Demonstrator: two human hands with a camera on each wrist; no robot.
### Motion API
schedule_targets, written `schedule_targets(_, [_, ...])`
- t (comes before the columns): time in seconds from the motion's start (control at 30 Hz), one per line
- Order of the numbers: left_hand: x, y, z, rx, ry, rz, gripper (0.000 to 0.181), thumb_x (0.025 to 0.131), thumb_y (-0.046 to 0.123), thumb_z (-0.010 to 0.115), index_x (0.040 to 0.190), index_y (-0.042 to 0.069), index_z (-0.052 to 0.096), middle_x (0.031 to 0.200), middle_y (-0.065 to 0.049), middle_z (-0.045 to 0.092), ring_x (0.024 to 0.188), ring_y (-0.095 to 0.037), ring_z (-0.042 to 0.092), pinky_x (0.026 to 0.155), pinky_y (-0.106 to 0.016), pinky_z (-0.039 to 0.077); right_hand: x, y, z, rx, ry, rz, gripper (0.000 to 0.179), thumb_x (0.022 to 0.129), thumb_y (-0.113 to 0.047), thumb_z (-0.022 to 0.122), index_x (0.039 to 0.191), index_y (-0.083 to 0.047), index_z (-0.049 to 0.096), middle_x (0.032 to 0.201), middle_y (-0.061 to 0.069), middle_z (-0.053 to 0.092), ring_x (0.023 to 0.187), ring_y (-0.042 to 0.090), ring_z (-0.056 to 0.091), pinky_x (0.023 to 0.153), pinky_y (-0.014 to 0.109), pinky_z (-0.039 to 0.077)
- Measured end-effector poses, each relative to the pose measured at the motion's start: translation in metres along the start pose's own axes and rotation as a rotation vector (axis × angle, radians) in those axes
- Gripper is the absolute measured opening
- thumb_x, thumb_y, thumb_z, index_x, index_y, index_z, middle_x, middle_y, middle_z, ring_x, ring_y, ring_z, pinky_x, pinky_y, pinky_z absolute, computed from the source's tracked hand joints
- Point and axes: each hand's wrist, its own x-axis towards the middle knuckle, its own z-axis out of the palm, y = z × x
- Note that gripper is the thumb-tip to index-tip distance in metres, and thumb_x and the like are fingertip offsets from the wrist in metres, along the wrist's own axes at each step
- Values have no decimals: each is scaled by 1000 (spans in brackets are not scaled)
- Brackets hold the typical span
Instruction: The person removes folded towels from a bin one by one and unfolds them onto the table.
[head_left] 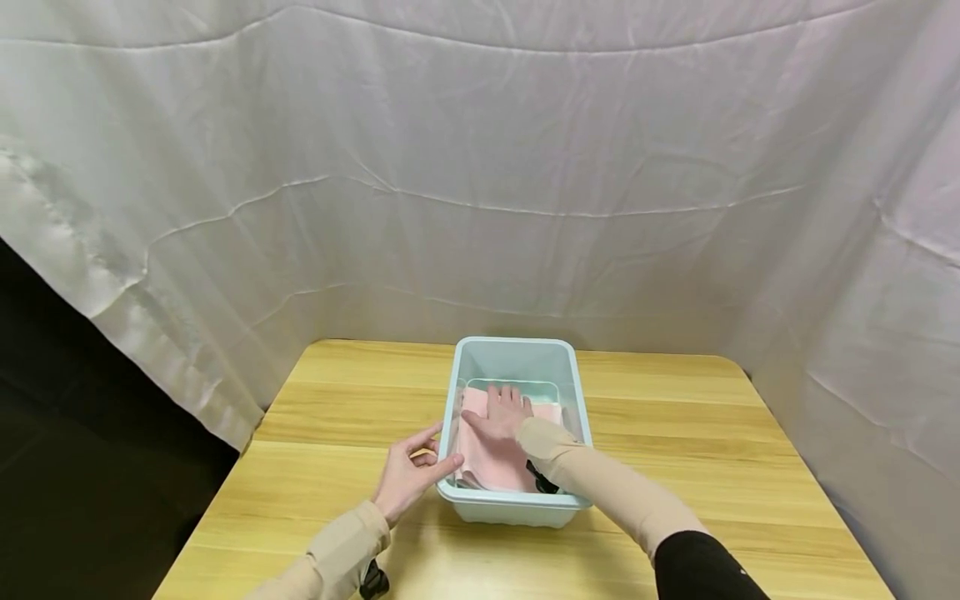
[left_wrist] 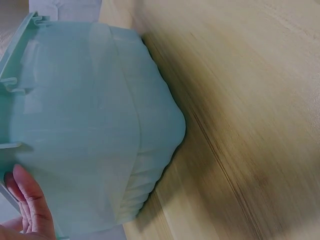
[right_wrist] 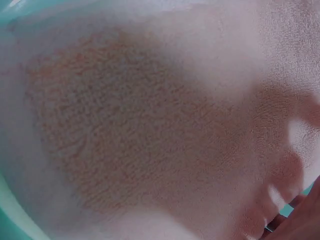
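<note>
A pale blue-green plastic bin (head_left: 516, 358) stands on the wooden table, its outer wall filling much of the left wrist view. Inside it lies a pink towel (head_left: 495, 463), spread over the bottom; its fuzzy weave shows close up in the right wrist view. My right hand (head_left: 502, 413) rests flat on the towel with fingers spread toward the bin's far end. At the bin's left side, my left hand (head_left: 408, 473) holds the rim, thumb on top and fingers (left_wrist: 34, 197) beneath it against the outer wall.
The wooden table (head_left: 675, 433) extends on both sides of the bin. Behind and to the sides hang pale curtains (head_left: 525, 183). A dark area (head_left: 82, 450) lies beyond the table's left edge.
</note>
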Motion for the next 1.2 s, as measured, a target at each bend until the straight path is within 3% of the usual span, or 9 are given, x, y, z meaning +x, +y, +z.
schedule_targets(0.27, [0,1,-1,20,-19,4,69,80,3,82,142,-3,53,101,-17,61,66,-4,61,58,-16,53,4,0,5,-26,50,-6,76,93,-64,52,128,3,49,123,25,51,116,39,45,102,52,39])
schedule_targets(0.5, [-1,1,-1,18,-18,8,68,80,2,81,142,-4,53,100,-17,61,65,-4,61,57,-16,52,5,-2,7,-31,24,17,77,94,-66,50,129,2,47,122,24,54,116,38,49,104,49,42])
schedule_targets(0.83, [-2,2,0,21,-25,9,69,81,4,81,143,-4,52,100,-16,60,65,-4,62,56,-16,52,6,4,16,-13,0,17,84,95,-66,47,141,3,41,134,29,52,125,43,49,111,55,39])
schedule_targets(1.2, [-1,2,1,14,-20,-1,69,81,3,81,143,-3,52,101,-16,60,65,-8,66,56,-18,52,9,5,15,-49,2,8,77,95,-68,46,130,0,45,122,27,55,114,40,51,101,52,42])
